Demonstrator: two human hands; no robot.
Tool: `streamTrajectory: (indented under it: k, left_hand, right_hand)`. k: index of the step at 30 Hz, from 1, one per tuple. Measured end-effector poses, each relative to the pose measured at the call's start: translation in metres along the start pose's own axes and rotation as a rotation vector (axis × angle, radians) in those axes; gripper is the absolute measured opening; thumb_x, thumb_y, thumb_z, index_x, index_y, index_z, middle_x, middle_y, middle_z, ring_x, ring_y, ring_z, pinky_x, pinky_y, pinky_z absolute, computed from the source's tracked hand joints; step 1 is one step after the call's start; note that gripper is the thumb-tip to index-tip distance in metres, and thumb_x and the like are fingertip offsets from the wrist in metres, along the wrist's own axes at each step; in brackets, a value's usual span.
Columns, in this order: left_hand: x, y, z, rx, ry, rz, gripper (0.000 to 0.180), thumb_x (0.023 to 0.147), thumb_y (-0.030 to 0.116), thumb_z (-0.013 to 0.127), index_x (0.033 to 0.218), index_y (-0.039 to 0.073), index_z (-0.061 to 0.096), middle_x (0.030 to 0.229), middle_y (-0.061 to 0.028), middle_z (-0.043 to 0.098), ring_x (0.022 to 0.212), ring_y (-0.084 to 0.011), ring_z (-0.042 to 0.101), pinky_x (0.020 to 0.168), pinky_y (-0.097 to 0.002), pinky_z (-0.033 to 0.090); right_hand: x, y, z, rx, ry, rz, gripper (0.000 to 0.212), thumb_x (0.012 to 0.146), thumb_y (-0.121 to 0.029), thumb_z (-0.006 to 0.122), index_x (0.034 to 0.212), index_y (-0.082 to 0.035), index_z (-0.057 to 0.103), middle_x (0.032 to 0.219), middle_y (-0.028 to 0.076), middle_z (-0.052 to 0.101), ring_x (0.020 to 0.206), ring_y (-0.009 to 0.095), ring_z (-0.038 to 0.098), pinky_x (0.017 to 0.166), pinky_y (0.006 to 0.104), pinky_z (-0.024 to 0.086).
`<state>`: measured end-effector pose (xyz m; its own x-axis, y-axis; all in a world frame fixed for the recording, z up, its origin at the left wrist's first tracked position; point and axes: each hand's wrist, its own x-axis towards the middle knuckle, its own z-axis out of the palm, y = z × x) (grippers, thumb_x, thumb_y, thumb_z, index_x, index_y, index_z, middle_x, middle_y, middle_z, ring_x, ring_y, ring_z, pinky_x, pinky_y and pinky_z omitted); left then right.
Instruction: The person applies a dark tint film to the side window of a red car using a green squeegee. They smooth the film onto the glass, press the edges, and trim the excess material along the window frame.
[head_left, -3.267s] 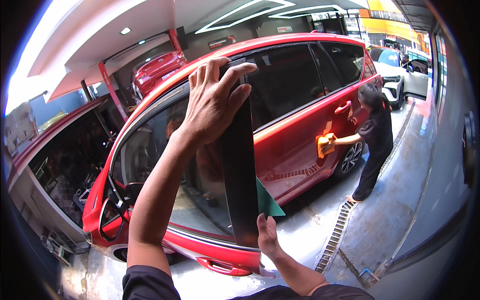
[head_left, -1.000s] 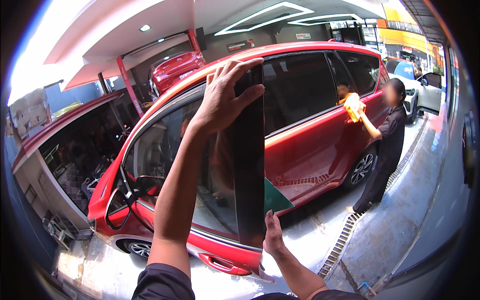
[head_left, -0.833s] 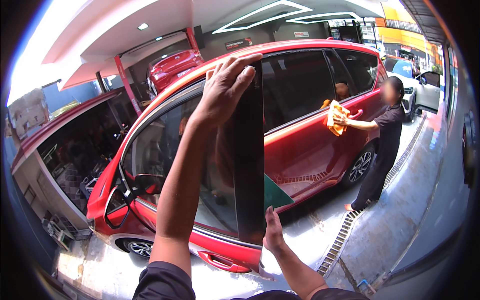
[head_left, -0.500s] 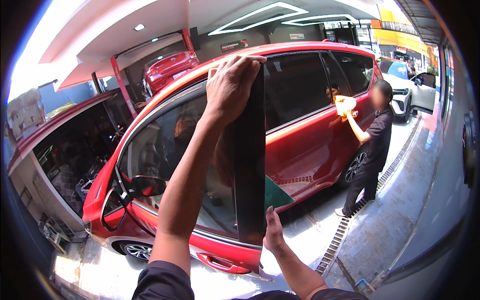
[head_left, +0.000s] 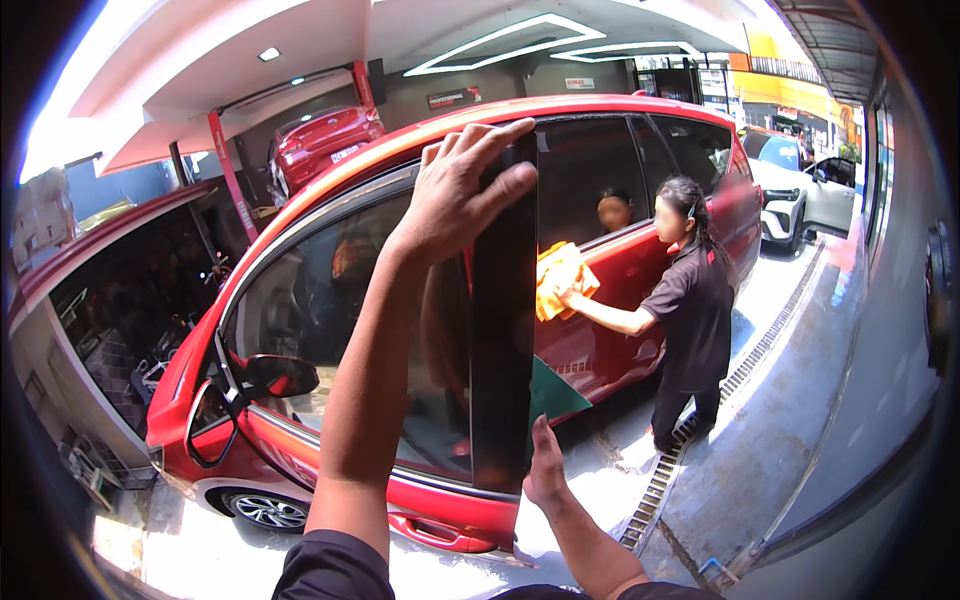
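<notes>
A red car stands side-on in front of me. My left hand is raised high and lies flat against the top of the car's black door pillar, fingers spread. My right hand is low at the foot of the same pillar, and a green squeegee card sticks up from it against the rear door; how the fingers hold it is hidden. The dark front window sits to the left of the pillar.
A person in black wipes the rear door with an orange cloth. The side mirror juts out at left. A drain grate runs along the wet floor. A second red car is raised behind, a white car far right.
My left hand slid slightly along the pillar top. My right hand stayed at the pillar's foot. The person with the orange cloth moved closer along the rear door and lowered the cloth.
</notes>
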<state>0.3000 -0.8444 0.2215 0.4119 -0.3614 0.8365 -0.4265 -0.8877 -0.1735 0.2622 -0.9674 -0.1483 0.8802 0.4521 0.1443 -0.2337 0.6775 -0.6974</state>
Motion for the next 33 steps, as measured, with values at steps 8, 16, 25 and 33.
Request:
streamTrajectory:
  k: [8,16,25,33]
  left_hand:
    - [0.004,0.012,0.009,-0.137,0.094,-0.228,0.047,0.106,0.041,0.055,0.145,0.017,0.059,0.130,-0.0114,0.062,0.131,-0.0280,0.051,0.117,-0.0422,0.030]
    - [-0.044,0.044,-0.017,-2.169,0.109,-0.170,0.095,0.102,0.072,0.031,0.164,0.002,0.015,0.167,-0.0284,0.023,0.157,-0.0383,0.020,0.126,-0.0596,0.015]
    - [-0.078,0.034,-0.016,-2.234,0.094,-0.239,0.094,0.101,0.075,0.030,0.162,0.003,0.028,0.165,-0.0253,0.031,0.154,-0.0364,0.030,0.124,-0.0574,0.021]
    - [-0.103,0.031,-0.014,-2.223,0.298,-0.353,0.059,0.111,0.051,0.034,0.141,0.005,0.054,0.139,-0.0169,0.060,0.133,-0.0317,0.055,0.116,-0.0526,0.040]
  right_hand:
    - [0.005,0.002,0.006,0.003,-0.075,-0.002,0.086,0.101,-0.062,0.056,0.153,0.004,0.038,0.157,0.011,0.044,0.148,0.021,0.033,0.125,0.0378,0.015]
    - [-0.002,0.002,-0.007,-0.046,0.115,-0.075,0.070,0.109,-0.046,0.048,0.159,0.000,0.031,0.167,0.007,0.033,0.155,0.020,0.025,0.128,0.0363,0.014]
    - [-0.013,-0.024,0.025,0.058,-0.007,-0.056,0.069,0.103,-0.056,0.058,0.143,-0.001,0.049,0.147,0.008,0.053,0.139,0.019,0.044,0.121,0.0368,0.026]
    - [-0.016,-0.026,0.030,0.010,-0.030,-0.130,0.059,0.108,-0.048,0.051,0.146,-0.004,0.052,0.148,0.006,0.056,0.136,0.019,0.051,0.118,0.0356,0.035]
